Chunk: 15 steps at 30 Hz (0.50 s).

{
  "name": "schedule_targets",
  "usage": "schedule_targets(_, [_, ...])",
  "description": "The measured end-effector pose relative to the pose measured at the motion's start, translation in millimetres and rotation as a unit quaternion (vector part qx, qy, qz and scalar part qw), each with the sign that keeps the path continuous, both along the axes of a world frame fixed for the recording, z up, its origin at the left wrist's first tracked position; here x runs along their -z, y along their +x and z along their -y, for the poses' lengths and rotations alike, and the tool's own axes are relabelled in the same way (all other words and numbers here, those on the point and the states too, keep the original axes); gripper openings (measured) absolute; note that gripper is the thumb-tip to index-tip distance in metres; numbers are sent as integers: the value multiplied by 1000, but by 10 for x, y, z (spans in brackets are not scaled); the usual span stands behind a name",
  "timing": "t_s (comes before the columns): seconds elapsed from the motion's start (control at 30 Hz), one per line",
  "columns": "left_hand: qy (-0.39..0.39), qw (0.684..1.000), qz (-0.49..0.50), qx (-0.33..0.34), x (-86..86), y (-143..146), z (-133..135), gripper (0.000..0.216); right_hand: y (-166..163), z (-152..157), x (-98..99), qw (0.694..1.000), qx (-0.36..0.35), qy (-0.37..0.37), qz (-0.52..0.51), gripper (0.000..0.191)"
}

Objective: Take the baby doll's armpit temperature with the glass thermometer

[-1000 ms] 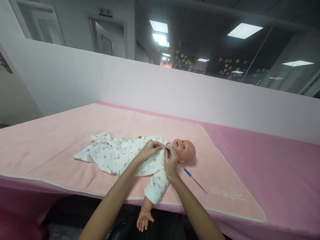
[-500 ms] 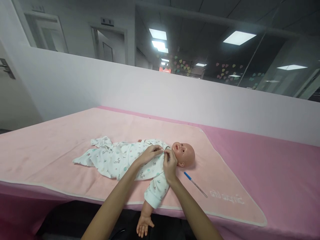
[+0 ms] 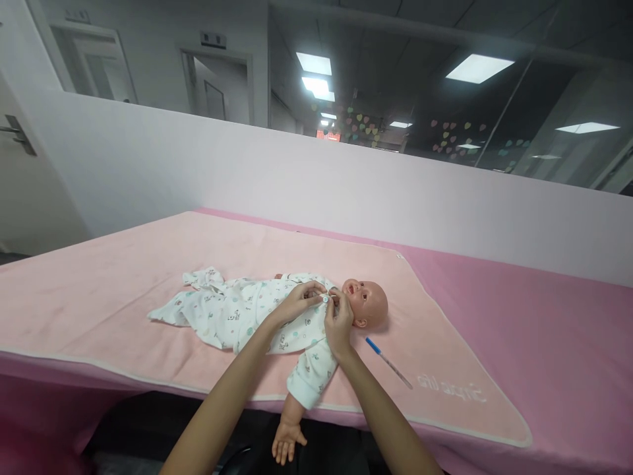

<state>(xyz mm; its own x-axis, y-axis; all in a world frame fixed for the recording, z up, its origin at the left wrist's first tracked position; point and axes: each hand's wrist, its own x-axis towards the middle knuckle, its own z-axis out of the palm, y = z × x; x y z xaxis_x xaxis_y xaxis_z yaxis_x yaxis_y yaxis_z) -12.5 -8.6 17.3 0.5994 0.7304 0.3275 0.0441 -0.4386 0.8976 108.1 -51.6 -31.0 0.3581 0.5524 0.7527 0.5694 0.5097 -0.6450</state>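
Note:
A baby doll (image 3: pixel 366 302) lies on its back on a light pink blanket (image 3: pixel 119 290), head to the right. It wears a white printed romper (image 3: pixel 237 311). One doll arm hangs over the table's near edge, its hand (image 3: pixel 287 441) open. My left hand (image 3: pixel 297 302) and my right hand (image 3: pixel 339 319) meet at the romper's collar, just below the doll's chin. Both pinch the fabric edges around a small snap button (image 3: pixel 325 299), fingers closed on the cloth.
A thin thermometer with a blue tip (image 3: pixel 388 353) lies on the blanket to the right of the doll. A darker pink cloth (image 3: pixel 544 330) covers the table beyond the blanket. A white partition wall (image 3: pixel 346 178) runs behind the table, with glass above it.
My hands stay at the romper's collar with only small finger movements. The view has shifted slightly.

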Motion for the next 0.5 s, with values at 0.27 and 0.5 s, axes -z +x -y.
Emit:
schedule_targets(0.27, [-89, 994, 53, -30, 3, -54, -65, 32, 6, -11, 7, 997, 14, 25, 75, 23])
schedule_targets(0.5, [-70, 995, -20, -61, -36, -298, -58, 22, -20, 39, -4, 966, -6, 12, 257, 26])
